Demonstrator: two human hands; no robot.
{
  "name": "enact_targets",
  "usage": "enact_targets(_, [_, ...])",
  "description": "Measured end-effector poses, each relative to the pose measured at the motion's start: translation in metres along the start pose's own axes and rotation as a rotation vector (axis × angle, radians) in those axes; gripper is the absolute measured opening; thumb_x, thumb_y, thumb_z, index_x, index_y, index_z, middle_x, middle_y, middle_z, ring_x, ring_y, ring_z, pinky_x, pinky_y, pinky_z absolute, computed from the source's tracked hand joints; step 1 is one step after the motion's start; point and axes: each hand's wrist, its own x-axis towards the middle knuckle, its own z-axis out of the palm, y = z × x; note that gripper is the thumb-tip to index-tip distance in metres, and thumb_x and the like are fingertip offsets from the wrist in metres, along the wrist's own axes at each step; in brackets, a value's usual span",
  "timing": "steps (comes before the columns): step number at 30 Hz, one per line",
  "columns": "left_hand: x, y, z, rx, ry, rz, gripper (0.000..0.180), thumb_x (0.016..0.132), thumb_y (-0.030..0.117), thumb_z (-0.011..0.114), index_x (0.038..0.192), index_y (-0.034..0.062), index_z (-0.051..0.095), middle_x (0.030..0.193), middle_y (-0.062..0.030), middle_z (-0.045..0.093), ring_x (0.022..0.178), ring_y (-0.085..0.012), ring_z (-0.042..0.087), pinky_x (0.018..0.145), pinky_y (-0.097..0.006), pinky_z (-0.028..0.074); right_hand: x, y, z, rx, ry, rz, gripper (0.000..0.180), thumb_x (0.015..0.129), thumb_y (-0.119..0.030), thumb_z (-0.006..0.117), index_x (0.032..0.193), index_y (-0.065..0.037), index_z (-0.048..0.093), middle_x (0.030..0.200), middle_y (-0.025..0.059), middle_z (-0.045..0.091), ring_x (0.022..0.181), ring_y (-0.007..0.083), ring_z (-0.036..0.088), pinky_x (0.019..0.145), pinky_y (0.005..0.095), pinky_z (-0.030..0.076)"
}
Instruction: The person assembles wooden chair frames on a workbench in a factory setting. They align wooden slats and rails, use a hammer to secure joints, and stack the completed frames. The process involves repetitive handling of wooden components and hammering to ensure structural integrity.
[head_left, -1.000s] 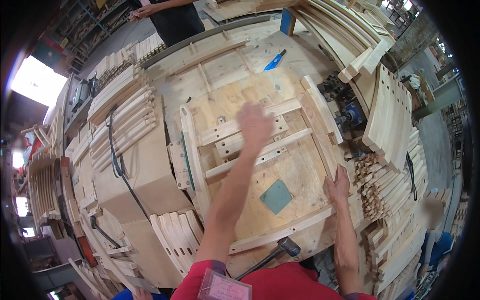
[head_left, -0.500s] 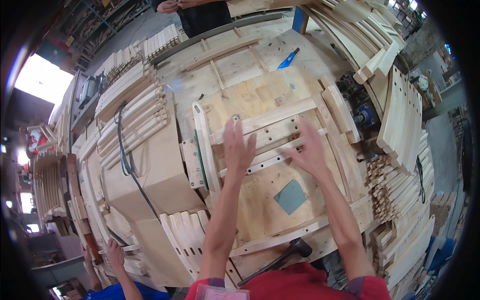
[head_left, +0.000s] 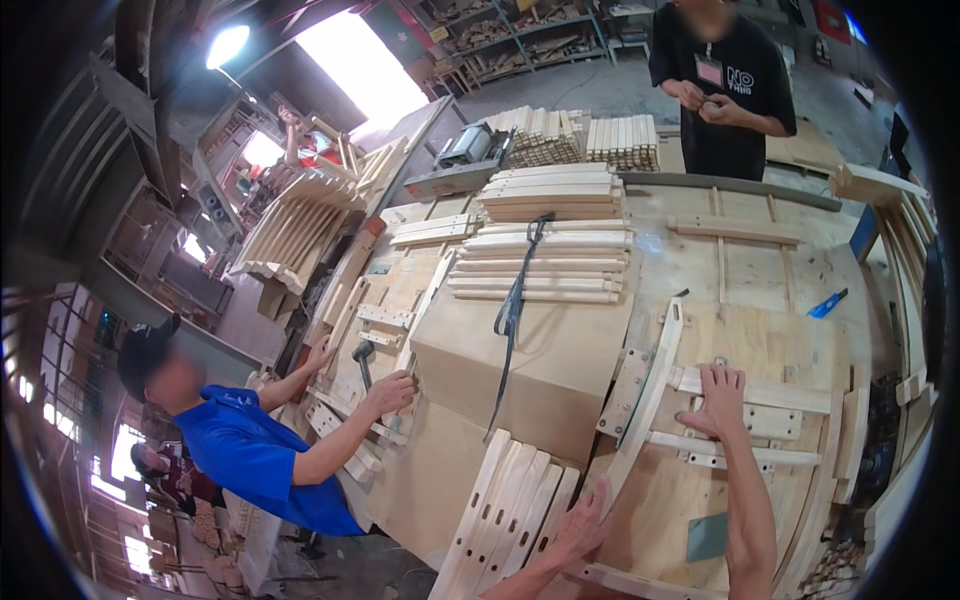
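Observation:
My left hand (head_left: 578, 528) is at the lower end of a curved, pale wooden side post (head_left: 652, 385), its fingers closed around that end. My right hand (head_left: 718, 402) lies with fingers spread over the upper slats, touching a plain wooden crosspiece (head_left: 770, 390). Below it are a wider board with dark holes (head_left: 775, 424) and a narrow drilled rail (head_left: 770, 455). These crosspieces run from the side post towards a long wooden piece (head_left: 832, 440) on the right. They lie on a plywood board (head_left: 660, 510) bearing a green-grey patch (head_left: 706, 537).
Slotted wooden pieces (head_left: 500, 515) stand left of my left hand. Stacked slats (head_left: 545, 262) and a dark strap (head_left: 512, 305) rest on a cardboard-covered block (head_left: 520, 345). A blue-handled knife (head_left: 826, 306) lies far right. A co-worker in blue (head_left: 245, 440) works left; another person (head_left: 722, 95) stands beyond the table.
My view has swung left. My left hand has moved from above the slats down to the side post's lower end. My right hand has come down onto the crosspieces.

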Motion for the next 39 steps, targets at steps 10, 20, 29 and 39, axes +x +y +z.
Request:
enact_targets(10, [0.027,0.007,0.018,-0.068,0.285,0.281,0.082,0.085,0.021,0.071,0.156,0.0014,0.035,0.115,-0.0280,0.066,0.091,-0.0473,0.066,0.075,-0.052,0.056,0.000,0.037,0.011,-0.082,0.040,0.034,0.085,0.065,-0.047,0.080,0.138,-0.010,0.056,0.134,0.0164,0.059,0.132,0.0364,0.049,0.114,0.0617,0.029])
enact_targets(20, [0.019,0.012,0.017,0.032,0.212,0.156,0.084,0.086,0.018,0.073,0.157,-0.0002,0.031,0.121,-0.0308,0.061,0.106,-0.0484,0.064,0.087,-0.052,0.054,-0.004,0.021,-0.007,-0.050,-0.038,0.097,0.073,0.067,-0.043,0.077,0.131,-0.012,0.058,0.122,0.0119,0.060,0.125,0.0299,0.050,0.114,0.0561,0.027])
enact_targets(29, [0.019,0.008,0.016,0.053,0.252,0.196,0.083,0.087,0.018,0.072,0.157,-0.0011,0.032,0.125,-0.0303,0.061,0.106,-0.0479,0.064,0.087,-0.052,0.053,-0.001,0.014,-0.003,-0.079,-0.020,0.098,0.070,0.069,-0.047,0.079,0.128,-0.014,0.059,0.123,0.0107,0.058,0.126,0.0287,0.048,0.114,0.0558,0.026])
enact_targets(39, [0.021,0.016,0.015,0.095,0.223,0.149,0.083,0.086,0.014,0.072,0.156,-0.0048,0.032,0.121,-0.0280,0.061,0.108,-0.0459,0.061,0.088,-0.050,0.051,0.001,0.017,-0.003,-0.053,-0.046,0.098,0.069,0.071,-0.038,0.078,0.132,-0.014,0.057,0.124,0.0108,0.058,0.129,0.0286,0.048,0.116,0.0540,0.025])
